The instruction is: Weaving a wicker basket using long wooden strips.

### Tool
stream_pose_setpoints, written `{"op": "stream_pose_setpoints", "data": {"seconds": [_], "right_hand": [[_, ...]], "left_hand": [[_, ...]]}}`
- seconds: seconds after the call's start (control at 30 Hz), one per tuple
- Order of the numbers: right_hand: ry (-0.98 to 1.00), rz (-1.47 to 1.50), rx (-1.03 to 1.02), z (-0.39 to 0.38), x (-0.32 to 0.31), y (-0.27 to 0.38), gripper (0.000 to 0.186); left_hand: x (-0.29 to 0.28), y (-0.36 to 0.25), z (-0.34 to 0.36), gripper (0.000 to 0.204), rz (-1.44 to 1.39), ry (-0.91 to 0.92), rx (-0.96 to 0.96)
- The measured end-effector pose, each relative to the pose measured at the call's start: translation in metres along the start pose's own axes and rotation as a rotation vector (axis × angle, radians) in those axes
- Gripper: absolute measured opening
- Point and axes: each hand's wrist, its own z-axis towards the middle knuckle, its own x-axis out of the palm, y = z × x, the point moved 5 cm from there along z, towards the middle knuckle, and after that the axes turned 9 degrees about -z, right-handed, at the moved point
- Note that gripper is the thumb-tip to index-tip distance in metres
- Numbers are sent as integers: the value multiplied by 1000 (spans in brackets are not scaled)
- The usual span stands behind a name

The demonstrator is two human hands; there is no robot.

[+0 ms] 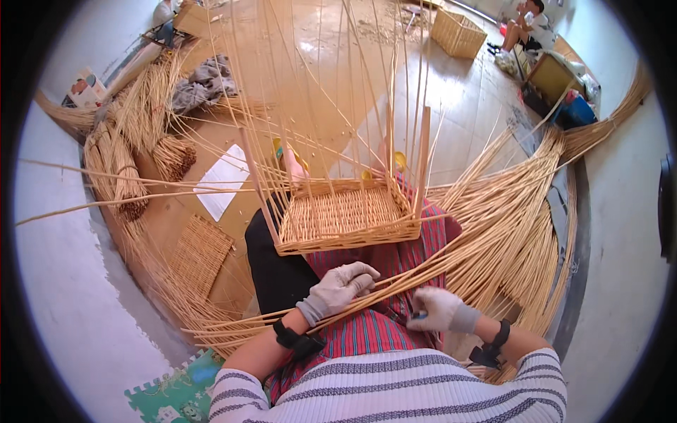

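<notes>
My left hand (338, 285) lies curled over a bunch of long willow rods (395, 278) running across my lap, fingers bent down on them to keep them from sliding. Right hand (438, 310) is closed round a small dark tool (418, 316), can't tell what kind, at the rods' near side, prob. so both hands meet on the same rod. Half-made basket (345, 218) sits on my knees w/ its open side toward me, so the base is in reach; its tall uprights (317, 92) fan up & away, leaving the near rim free. Loose rods (522, 211) spread on the floor to my right, bundles (120, 169) to my left, a flat woven mat (199, 252) by my left knee. Room to move is mostly in front over the lap; sides are crowded. A finished basket (458, 32) & another person (525, 25) are far off across the wooden floor (465, 106).
</notes>
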Motion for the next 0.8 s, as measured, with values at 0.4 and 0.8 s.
{"op": "stream_pose_setpoints", "data": {"seconds": [0.4, 0.8], "right_hand": [[-478, -232, -197, 83, -148, 79, 26], [-837, -632, 73, 124, -333, -40, 31]], "left_hand": [[-66, -89, 6, 15, -49, -312, 158], [-308, -160, 47, 35, -144, -573, 828]]}}
